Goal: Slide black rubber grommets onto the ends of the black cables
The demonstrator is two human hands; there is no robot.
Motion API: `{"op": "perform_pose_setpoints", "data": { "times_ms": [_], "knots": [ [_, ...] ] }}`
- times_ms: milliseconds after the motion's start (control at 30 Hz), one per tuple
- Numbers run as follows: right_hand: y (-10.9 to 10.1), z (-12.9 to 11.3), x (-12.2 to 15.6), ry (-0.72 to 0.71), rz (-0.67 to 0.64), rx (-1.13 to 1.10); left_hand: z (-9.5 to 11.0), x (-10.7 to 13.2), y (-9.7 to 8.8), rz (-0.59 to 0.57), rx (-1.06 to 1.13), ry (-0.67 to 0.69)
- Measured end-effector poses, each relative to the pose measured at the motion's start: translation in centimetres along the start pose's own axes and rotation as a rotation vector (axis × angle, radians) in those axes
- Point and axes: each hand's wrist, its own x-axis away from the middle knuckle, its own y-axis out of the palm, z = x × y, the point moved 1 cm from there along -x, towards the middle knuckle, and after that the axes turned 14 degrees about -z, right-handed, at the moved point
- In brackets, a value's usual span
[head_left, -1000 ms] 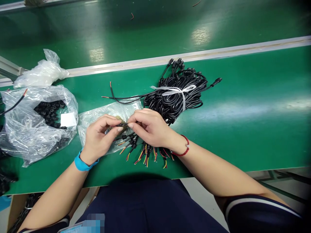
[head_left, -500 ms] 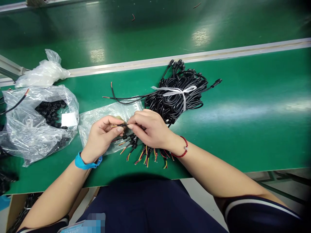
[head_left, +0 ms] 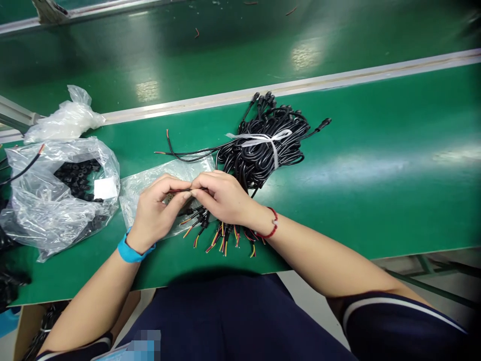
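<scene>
Fingertip to fingertip, my left hand [head_left: 158, 205] and my right hand [head_left: 225, 198] pinch one black cable near its end, over a flat clear bag. Most of that cable end is covered by my fingers. A big bundle of black cables [head_left: 259, 150], tied with a white strap, lies just beyond my right hand. Below my hands fan out several cable ends [head_left: 221, 240] with red, yellow and black wires, some with small black fittings on them. The flat clear bag [head_left: 131, 185] holds small parts I cannot make out.
At the left, an open plastic bag [head_left: 30, 210] holds many small black parts [head_left: 77, 175] and a white label [head_left: 105, 188]. Behind it sits a whitish knotted bag [head_left: 62, 120]. A metal rail [head_left: 210, 103] runs along the green table's [head_left: 376, 190] back.
My fingertips have come together over the cable end, hiding the fitting and wire tips that showed before. The whole view has shifted slightly.
</scene>
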Motion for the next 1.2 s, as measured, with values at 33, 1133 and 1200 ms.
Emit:
{"op": "perform_pose_setpoints", "data": {
  "times_ms": [33, 1133, 1200],
  "knots": [
    [0.0, 0.0, 0.0, -0.003, 0.021, -0.012, 0.0, 0.0, -0.2, -0.005, 0.012, -0.006],
    [-1.2, 0.3, 0.2, 0.014, -0.110, 0.024, -0.9, 0.4, 0.2, -0.006, 0.231, -0.003],
    [-1.2, 0.3, 0.2, 0.022, -0.118, 0.021, -0.9, 0.3, 0.3, 0.001, 0.225, -0.012]
  ]
}}
